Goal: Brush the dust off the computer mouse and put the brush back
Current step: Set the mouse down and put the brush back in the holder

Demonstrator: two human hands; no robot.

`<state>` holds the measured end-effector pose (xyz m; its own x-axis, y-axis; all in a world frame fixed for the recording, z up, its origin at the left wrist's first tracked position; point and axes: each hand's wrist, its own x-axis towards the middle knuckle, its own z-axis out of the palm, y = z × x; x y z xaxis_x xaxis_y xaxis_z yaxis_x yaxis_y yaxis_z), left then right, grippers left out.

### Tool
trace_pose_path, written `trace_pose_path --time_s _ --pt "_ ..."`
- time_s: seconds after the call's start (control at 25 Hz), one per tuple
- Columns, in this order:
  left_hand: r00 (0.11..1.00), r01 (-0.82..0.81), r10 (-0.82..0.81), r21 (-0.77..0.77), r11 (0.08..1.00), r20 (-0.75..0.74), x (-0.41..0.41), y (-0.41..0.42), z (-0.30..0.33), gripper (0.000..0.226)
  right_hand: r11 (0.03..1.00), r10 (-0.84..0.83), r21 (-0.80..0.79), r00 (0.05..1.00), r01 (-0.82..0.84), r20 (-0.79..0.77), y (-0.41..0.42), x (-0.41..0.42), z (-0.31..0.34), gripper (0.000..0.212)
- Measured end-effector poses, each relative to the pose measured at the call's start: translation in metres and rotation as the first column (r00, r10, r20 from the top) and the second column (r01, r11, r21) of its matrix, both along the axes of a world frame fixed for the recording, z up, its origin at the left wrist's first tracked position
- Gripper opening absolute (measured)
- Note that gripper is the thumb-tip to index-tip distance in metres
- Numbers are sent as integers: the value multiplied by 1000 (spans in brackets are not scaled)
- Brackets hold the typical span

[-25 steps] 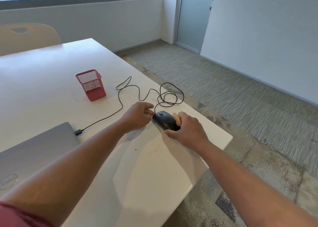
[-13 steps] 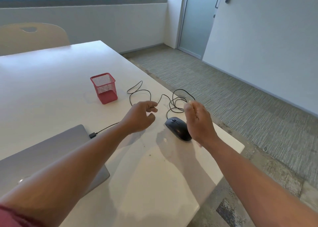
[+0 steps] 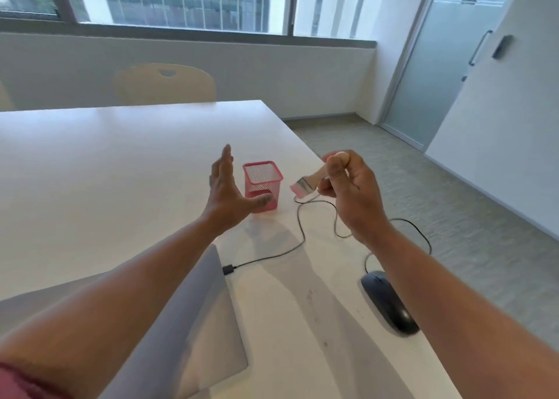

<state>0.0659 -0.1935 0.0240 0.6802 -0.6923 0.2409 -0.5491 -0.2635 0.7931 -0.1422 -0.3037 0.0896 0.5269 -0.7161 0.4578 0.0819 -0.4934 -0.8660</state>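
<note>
Two hands raised, right hand (image 3: 352, 193) clutching blurred brush (image 3: 308, 180), left hand (image 3: 225, 193) spread, mouse (image 3: 388, 301) partly hidden.

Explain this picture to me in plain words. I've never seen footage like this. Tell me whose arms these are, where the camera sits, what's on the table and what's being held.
No machine here: the arms belong to a person wearing a camera on the head, looking forward and down. The right hand holds a small brush by its wooden handle, bristles pointing toward a red mesh cup. The left hand is open beside that cup, holding nothing. On the white table lie a black computer mouse near the right edge, its looping cable, and a closed grey laptop that the cable plugs into.
</note>
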Motion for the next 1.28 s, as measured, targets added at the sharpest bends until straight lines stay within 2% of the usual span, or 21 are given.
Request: trace_pose_path --time_s 0.12,0.24,0.48,0.68,1.08,1.28 --pt "988 44 -39 33 998 -147 24 -11 -1 141 996 84 -16 996 -83 18 -25 38 6 13" --pt "973 81 -72 32 996 -220 43 -21 -7 134 987 149 -54 988 -151 -40 -46 68 1 15" --pt "960 164 -151 34 986 -238 61 -34 -23 108 927 200 -275 957 -254 -209 -72 101 -26 8" --pt "966 150 -152 -23 988 -210 59 -36 -33 89 852 205 -409 927 -327 -314 -75 112 -38 9" --pt "962 150 -156 -44 988 -226 59 -35 -33 83 821 141 -438 873 -367 -467 -77 122 -56 15" --pt "961 155 -160 -41 987 -225 57 -34 -30 82 834 143 -382 825 -398 -547 -76 121 -60 21"
